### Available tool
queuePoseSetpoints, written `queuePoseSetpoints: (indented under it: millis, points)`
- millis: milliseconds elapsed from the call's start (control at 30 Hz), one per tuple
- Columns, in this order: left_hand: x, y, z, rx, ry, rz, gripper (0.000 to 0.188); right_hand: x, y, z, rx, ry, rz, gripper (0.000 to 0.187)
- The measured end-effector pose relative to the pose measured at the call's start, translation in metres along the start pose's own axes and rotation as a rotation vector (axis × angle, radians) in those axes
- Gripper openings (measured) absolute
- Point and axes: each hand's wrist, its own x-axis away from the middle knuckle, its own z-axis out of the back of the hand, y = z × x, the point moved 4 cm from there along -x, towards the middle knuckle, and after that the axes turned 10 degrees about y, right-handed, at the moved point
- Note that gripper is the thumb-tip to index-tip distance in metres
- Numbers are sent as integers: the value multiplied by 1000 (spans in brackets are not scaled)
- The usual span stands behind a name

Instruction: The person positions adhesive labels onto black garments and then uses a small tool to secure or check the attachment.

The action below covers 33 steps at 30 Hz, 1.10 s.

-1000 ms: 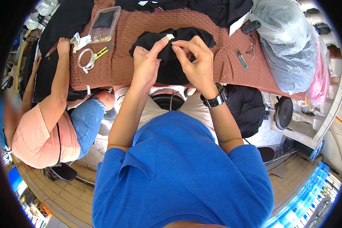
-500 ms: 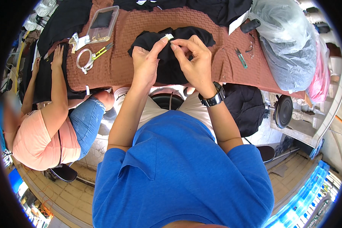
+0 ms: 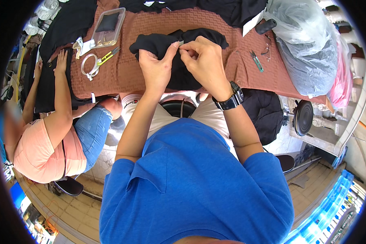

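A bunched black cloth garment (image 3: 183,77) lies in front of me on the brown table cover. My left hand (image 3: 156,71) is closed on it, thumb and forefinger pinching its upper part beside a small pale tag (image 3: 181,42). Close against that tag, my right hand (image 3: 205,63) has its thumb and fingertips pressed together. Whatever is between the right fingertips is too small to make out. A black watch (image 3: 229,99) sits on my right wrist.
At left, a co-worker's hands (image 3: 61,63) rest on black cloth. Yellow snips (image 3: 109,55), a clear ring, and a plastic box (image 3: 117,34) lie left. Green-handled snips (image 3: 257,62) and a large plastic bag (image 3: 309,53) are right. A brown textured cover (image 3: 126,77) spreads over the table.
My right hand has turned, its knuckles now more toward me, and its fingertips have come closer to the left thumb. Less of the pale tag shows. The garment has shifted slightly left.
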Motion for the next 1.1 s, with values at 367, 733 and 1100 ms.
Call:
queuePoseSetpoints:
  millis: [367, 733, 1100]
  points:
    - [-15, 0, -1, -64, -451, 141, 25, -62, 48, 7, -352, -134, 4, 66]
    - [-36, 8, 5, -797, 1, -697, 32, -65, 56, -14, -349, -112, 86, 26]
    - [18, -58, 48, 218, -216, 1030, 34, 71, -5, -19, -230, -329, 367, 16]
